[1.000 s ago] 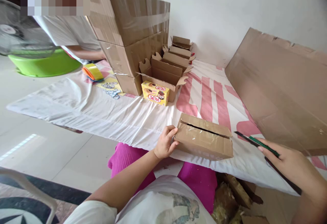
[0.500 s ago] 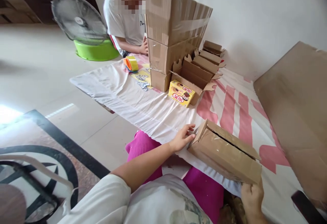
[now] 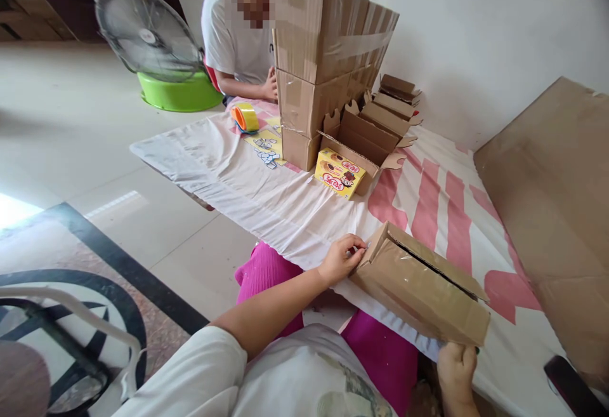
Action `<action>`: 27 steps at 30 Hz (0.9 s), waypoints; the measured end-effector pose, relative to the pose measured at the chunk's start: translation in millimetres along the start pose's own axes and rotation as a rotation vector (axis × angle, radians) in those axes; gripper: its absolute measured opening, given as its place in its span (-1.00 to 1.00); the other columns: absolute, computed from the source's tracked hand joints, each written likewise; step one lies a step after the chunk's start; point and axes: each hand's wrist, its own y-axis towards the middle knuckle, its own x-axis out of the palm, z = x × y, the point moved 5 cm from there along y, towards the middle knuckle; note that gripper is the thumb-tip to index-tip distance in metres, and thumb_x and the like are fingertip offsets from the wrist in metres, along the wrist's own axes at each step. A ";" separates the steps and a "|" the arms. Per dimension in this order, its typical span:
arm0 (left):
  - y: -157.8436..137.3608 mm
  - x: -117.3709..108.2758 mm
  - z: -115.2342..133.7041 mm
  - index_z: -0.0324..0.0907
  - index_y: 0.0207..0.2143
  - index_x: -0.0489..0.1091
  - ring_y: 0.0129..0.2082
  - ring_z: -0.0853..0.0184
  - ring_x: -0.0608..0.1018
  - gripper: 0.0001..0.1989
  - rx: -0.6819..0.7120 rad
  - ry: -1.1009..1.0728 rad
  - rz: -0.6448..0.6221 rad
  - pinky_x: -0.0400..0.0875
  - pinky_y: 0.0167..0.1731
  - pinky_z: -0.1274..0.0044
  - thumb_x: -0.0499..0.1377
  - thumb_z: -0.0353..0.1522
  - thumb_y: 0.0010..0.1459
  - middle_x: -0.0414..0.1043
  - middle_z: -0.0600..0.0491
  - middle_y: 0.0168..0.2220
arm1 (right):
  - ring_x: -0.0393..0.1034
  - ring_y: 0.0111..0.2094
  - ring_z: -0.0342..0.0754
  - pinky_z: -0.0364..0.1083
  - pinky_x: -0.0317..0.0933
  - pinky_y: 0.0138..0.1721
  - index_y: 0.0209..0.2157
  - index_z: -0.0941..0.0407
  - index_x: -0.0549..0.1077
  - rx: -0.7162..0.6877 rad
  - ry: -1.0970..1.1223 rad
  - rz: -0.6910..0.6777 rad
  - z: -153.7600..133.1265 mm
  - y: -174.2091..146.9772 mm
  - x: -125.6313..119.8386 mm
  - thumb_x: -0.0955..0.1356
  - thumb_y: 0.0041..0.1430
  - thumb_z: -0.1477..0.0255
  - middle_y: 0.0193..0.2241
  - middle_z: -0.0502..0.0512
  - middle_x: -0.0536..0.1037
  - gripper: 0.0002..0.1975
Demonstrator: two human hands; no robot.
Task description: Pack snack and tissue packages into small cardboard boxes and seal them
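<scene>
A long brown cardboard box [image 3: 423,287] lies tilted at the near edge of the cloth-covered table, with a dark slit open between its top flaps. Clear tape glints on its side. At the box's left end is my left hand [image 3: 341,258], its thumb and fingertips pinched together against the end edge; what they pinch is too small to make out. My right hand [image 3: 455,366] is closed at the near right corner, fingers partly hidden by the box. A tiny dark green spot shows beside that thumb.
Stacked taped cartons [image 3: 304,99] stand at the table's back. Beside them are open cardboard boxes [image 3: 359,141], a yellow snack box [image 3: 339,172], tape rolls [image 3: 245,117] and cut-out pieces [image 3: 266,153]. A person [image 3: 238,55] sits behind. A large cardboard sheet [image 3: 552,214] leans at right.
My left hand's fingers, spread before, have curled into a pinch at the box end. My right hand has shifted slightly left and down along the near corner. The box has barely moved.
</scene>
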 end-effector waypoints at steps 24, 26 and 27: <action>14.2 -4.4 6.8 -0.18 -0.49 0.35 -0.57 0.45 0.42 -0.80 -0.176 0.043 0.001 0.32 -0.52 0.60 0.22 -0.23 0.00 0.37 0.15 -0.58 | 0.44 -0.22 0.18 0.20 0.32 -0.17 -0.08 0.24 0.44 -0.040 -0.087 0.118 -28.6 -3.0 -9.2 0.15 0.29 0.04 -0.25 0.40 0.52 -0.43; 12.5 -9.0 12.5 -0.17 -0.45 0.28 -0.58 0.44 0.41 -0.77 -0.172 0.014 0.042 0.33 -0.53 0.58 0.11 -0.19 0.10 0.33 0.15 -0.59 | 0.42 -0.15 0.17 0.17 0.30 -0.13 -0.07 0.24 0.42 -0.065 -0.066 0.142 -41.5 1.6 -16.0 0.16 0.30 0.06 -0.19 0.40 0.51 -0.46; 9.8 -12.8 18.8 -0.16 -0.43 0.25 -0.57 0.44 0.41 -0.77 -0.161 0.002 0.076 0.35 -0.51 0.57 0.05 -0.19 0.16 0.31 0.15 -0.58 | 0.41 -0.14 0.14 0.14 0.29 -0.12 -0.06 0.24 0.40 -0.062 -0.051 0.189 -49.5 3.6 -22.4 0.16 0.31 0.08 -0.17 0.39 0.49 -0.48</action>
